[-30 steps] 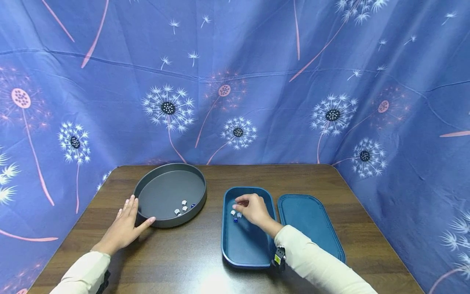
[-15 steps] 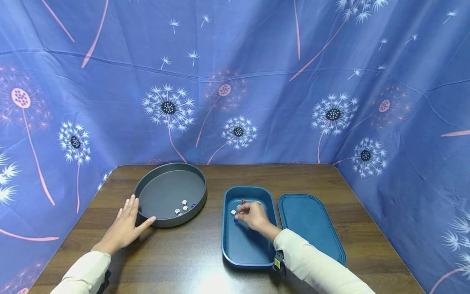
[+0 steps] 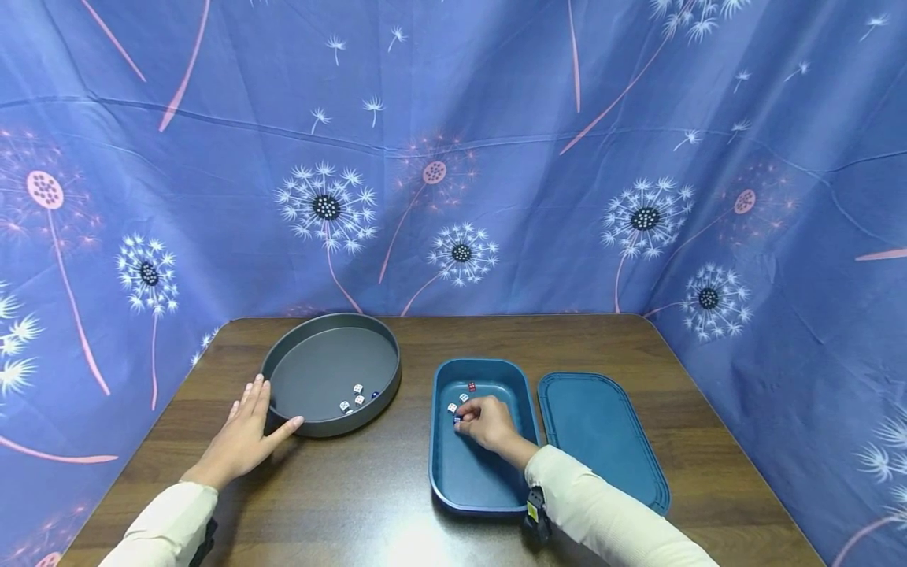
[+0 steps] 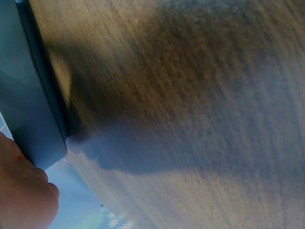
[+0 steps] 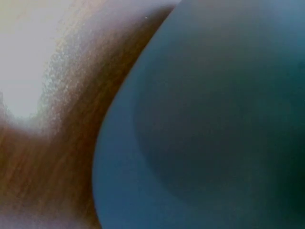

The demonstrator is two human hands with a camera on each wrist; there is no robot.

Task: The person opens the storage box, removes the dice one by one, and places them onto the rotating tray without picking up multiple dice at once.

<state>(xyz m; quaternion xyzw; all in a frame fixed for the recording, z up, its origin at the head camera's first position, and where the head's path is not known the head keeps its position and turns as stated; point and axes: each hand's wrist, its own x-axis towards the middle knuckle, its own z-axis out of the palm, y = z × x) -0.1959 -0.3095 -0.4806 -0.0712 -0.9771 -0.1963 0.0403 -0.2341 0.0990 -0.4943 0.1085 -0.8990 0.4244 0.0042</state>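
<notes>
My right hand [image 3: 490, 425] reaches into the blue rectangular tub [image 3: 485, 502], thumb and forefinger pinching a blue die [image 3: 457, 420] low over the tub floor. Just beyond the fingertips lie a white die [image 3: 452, 408], another white die [image 3: 464, 398] and a red die [image 3: 472, 387]. My left hand [image 3: 237, 441], fingers straight and spread, rests against the near left side of the round dark grey pan [image 3: 312, 429]. Inside that pan, towards its front right, are white dice [image 3: 359, 400] and a blue die [image 3: 375, 395]. The right wrist view shows the tub's wall [image 5: 114, 181], with the fingers out of sight.
A flat blue lid [image 3: 602, 433] lies on the wooden table [image 3: 340, 488] right of the tub. Behind the table hangs a blue curtain [image 3: 510, 197] with dandelion prints, continuing along both sides. The left wrist view shows the pan's side [image 4: 28, 95] above the tabletop.
My right hand has moved from the red die towards me, down to the blue die, uncovering the red die and a white one. The left hand has stayed at the pan.
</notes>
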